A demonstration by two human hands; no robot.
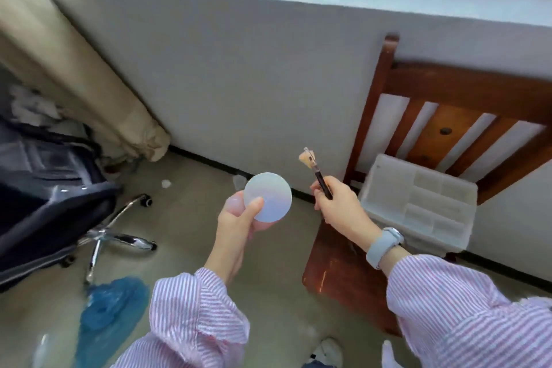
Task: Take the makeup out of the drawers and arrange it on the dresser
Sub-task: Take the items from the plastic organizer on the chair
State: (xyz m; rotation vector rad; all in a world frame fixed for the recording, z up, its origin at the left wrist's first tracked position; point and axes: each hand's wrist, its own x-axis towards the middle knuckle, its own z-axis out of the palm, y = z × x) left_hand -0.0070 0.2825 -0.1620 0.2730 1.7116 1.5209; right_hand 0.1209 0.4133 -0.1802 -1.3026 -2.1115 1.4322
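The left hand [239, 227] pinches a round compact [268, 197] in the air above the floor. The right hand [337, 203] grips a makeup brush [318, 172], bristles up, beside the organizer box [418, 203] on the chair [352, 275] seat.

Round iridescent compact [268, 197] held upright, face toward camera; dark-handled makeup brush [318, 174] upright, bristles up.

Head camera looks steeply down, near both hands [239, 221].
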